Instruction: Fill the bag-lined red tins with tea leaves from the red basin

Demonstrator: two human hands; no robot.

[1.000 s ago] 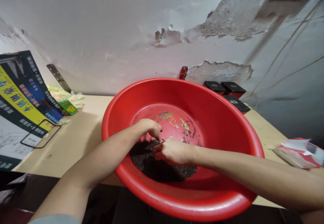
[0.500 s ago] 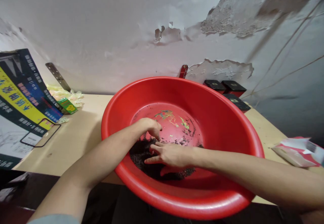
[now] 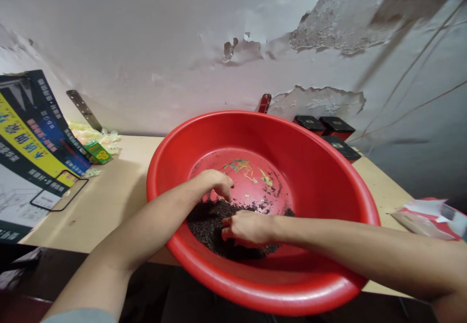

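Note:
A large red basin (image 3: 328, 182) stands on the pale wooden table, with dark crumbly soil (image 3: 207, 228) heaped at its near left side. My left hand (image 3: 222, 186) is over the soil's far edge, fingers bent down and pressed together; whether anything is in them is hidden. Nearer and to the right, my right hand (image 3: 246, 228) rests at the soil with its fingers curled into it, the tips partly hidden. Soil crumbs lie scattered across the printed basin floor.
On the table (image 3: 109, 191), a printed carton (image 3: 40, 152) and a small green box (image 3: 98, 152) stand at left. Black-topped boxes (image 3: 337, 126) sit behind the basin at right, near a red-and-white packet (image 3: 432, 218). A peeling wall rises behind.
My right hand has curled its spread fingers and shifted slightly right, uncovering more soil. My left hand has stayed almost in place.

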